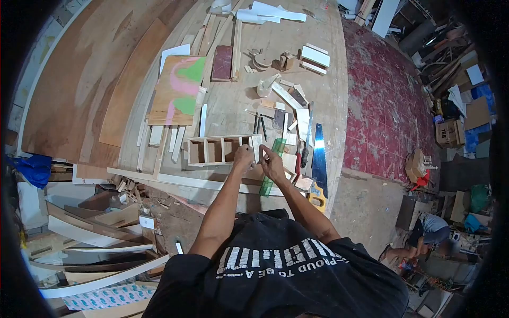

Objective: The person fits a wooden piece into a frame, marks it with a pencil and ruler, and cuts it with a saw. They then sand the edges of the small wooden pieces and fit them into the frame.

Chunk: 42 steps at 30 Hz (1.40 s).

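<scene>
A small wooden frame (214, 150) with several compartments lies near the front edge of the workbench. My left hand (244, 157) is closed at its right part, fingers bent over the upper side. At the right end of the frame stands a pale wood piece (256, 148). My right hand (272, 163) touches or pinches this end piece with thumb and forefinger; the exact contact is too small to make out. Just right of my hands lies a green transparent strip (267, 183). Dark pen-like tools (260, 124) lie above the frame.
A handsaw (318, 159) with a yellow handle lies right of my right hand, beside a dark-handled tool (304, 157) and wood offcuts (303, 123). A painted board (176, 91) is at the upper left. Another person (429, 230) crouches at the lower right.
</scene>
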Each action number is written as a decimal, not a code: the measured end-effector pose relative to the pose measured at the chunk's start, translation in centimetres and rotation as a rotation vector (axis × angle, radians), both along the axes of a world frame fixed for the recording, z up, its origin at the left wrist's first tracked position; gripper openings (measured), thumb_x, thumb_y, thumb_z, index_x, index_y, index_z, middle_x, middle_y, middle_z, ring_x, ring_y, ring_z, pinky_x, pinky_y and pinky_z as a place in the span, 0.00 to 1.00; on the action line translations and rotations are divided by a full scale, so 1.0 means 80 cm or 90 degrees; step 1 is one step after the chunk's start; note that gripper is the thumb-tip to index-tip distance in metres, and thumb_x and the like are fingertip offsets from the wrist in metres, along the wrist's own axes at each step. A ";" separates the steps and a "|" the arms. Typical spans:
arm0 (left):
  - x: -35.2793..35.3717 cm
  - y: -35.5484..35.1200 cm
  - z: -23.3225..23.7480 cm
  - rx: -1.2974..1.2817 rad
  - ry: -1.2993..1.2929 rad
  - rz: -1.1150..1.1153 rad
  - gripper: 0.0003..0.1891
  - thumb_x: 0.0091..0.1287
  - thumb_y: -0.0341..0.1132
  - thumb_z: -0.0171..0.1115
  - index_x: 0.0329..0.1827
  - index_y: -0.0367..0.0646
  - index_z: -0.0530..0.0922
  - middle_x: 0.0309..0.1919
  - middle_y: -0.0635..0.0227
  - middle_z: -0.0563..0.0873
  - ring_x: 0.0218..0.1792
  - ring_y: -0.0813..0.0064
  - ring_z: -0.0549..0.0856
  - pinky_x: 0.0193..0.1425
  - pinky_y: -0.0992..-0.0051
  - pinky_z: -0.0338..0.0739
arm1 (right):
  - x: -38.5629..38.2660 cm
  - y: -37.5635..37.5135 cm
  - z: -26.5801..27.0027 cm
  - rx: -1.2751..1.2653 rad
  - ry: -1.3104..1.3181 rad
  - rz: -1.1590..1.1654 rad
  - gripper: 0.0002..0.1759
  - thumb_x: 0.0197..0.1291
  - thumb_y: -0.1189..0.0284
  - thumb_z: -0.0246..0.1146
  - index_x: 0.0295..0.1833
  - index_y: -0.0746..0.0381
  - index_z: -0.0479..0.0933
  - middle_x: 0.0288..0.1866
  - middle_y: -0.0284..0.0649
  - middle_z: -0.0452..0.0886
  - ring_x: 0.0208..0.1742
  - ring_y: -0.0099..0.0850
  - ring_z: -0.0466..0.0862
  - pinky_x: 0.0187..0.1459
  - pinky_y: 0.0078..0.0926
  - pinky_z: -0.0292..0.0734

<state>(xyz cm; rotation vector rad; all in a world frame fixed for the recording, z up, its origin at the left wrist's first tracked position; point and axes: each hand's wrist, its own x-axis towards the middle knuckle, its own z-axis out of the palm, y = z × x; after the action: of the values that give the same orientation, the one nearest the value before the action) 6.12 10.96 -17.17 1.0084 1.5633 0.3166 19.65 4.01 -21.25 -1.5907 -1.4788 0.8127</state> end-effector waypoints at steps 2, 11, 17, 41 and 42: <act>0.001 0.000 0.006 -0.034 -0.035 0.031 0.15 0.73 0.40 0.54 0.48 0.36 0.79 0.27 0.58 0.86 0.19 0.69 0.85 0.18 0.68 0.77 | -0.002 -0.001 0.004 -0.001 -0.033 -0.001 0.30 0.58 0.79 0.62 0.69 0.63 0.73 0.30 0.44 0.78 0.28 0.33 0.81 0.33 0.31 0.79; 0.001 0.001 -0.004 -0.007 0.002 0.021 0.15 0.74 0.42 0.56 0.47 0.38 0.80 0.27 0.59 0.86 0.20 0.69 0.85 0.20 0.69 0.78 | -0.008 -0.008 0.020 -0.059 -0.047 0.032 0.40 0.50 0.76 0.71 0.72 0.64 0.68 0.43 0.54 0.76 0.33 0.44 0.82 0.38 0.39 0.80; 0.003 -0.003 0.000 0.027 -0.031 0.019 0.15 0.75 0.41 0.54 0.46 0.37 0.81 0.20 0.64 0.80 0.14 0.73 0.79 0.13 0.72 0.71 | -0.003 -0.005 0.031 -0.071 -0.122 0.098 0.43 0.50 0.74 0.73 0.73 0.64 0.64 0.46 0.55 0.75 0.42 0.49 0.82 0.45 0.42 0.81; -0.003 -0.002 0.011 0.000 0.000 -0.042 0.16 0.75 0.38 0.54 0.58 0.39 0.78 0.31 0.55 0.87 0.22 0.66 0.86 0.22 0.65 0.80 | 0.030 0.068 0.074 -0.083 -0.383 0.354 0.57 0.36 0.58 0.81 0.73 0.57 0.61 0.80 0.37 0.60 0.77 0.46 0.63 0.66 0.59 0.68; -0.004 -0.001 -0.018 0.000 0.000 -0.041 0.16 0.75 0.38 0.54 0.58 0.39 0.78 0.31 0.55 0.87 0.22 0.66 0.86 0.22 0.65 0.80 | 0.030 0.069 0.073 -0.081 -0.381 0.354 0.56 0.36 0.58 0.81 0.73 0.58 0.61 0.79 0.37 0.60 0.77 0.46 0.63 0.66 0.59 0.68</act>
<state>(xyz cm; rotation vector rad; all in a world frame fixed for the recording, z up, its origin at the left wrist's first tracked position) 5.76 10.86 -18.61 1.0571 1.5273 0.2723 22.06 9.56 -15.43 -1.6125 -2.4109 0.7675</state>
